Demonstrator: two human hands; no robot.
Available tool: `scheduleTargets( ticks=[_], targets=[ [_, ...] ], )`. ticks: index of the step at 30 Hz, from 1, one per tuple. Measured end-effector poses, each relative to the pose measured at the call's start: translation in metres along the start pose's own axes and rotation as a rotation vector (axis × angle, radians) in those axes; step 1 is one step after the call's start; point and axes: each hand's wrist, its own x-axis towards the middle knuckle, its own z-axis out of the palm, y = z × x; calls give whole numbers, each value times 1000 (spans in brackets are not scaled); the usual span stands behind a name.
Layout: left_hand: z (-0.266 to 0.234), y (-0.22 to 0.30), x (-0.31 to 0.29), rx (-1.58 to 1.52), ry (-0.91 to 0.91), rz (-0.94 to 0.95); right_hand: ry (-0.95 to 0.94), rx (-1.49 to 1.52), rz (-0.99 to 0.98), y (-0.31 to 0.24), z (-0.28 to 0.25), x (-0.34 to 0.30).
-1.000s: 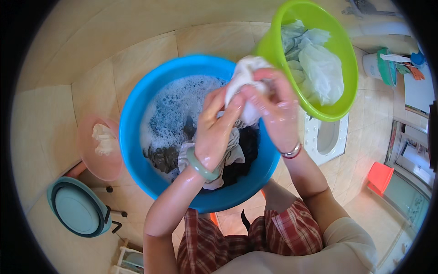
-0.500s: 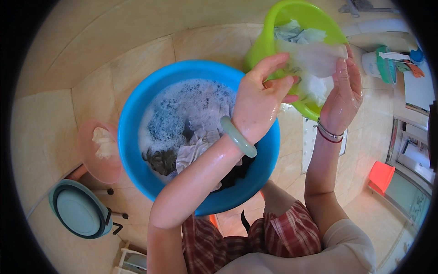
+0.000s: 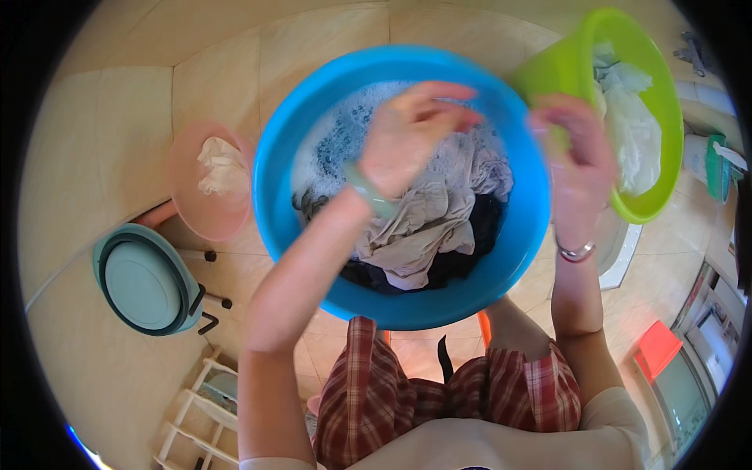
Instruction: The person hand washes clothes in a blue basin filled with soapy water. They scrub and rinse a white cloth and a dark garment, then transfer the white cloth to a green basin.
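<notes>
The grey-beige garment (image 3: pixel 427 227) lies crumpled over dark cloth (image 3: pixel 489 227) in our blue basin (image 3: pixel 407 313) of suds (image 3: pixel 333 141). We judge it soft, limp, water-heavy and slippery, best held by its bunched upper folds. Our left hand (image 3: pixel 407 137) hovers over the basin, fingers parted, visibly empty; our right hand (image 3: pixel 581 153) blurs beside the lime-green bucket (image 3: pixel 552 66), so we cannot tell its grip.
</notes>
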Motion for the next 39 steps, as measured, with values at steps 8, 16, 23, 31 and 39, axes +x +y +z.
scheduleTargets(
  ticks=[8,16,23,31,39],
  targets=[
    [-116,-85,-97,1595,-188,-149,-522,-384,-506,111,115,-74],
    [-120,-60,-140,1272,101,77,-1395,-680,69,94,114,-71],
    [-70,60,-156,770,374,-70,-975,-482,-77,88,117,-78],
    [-50,110,-165,497,563,300,-986,-231,-149,93,129,-82],
    [-83,121,-150,388,654,163,-689,187,-130,18,105,-70]
  ],
)
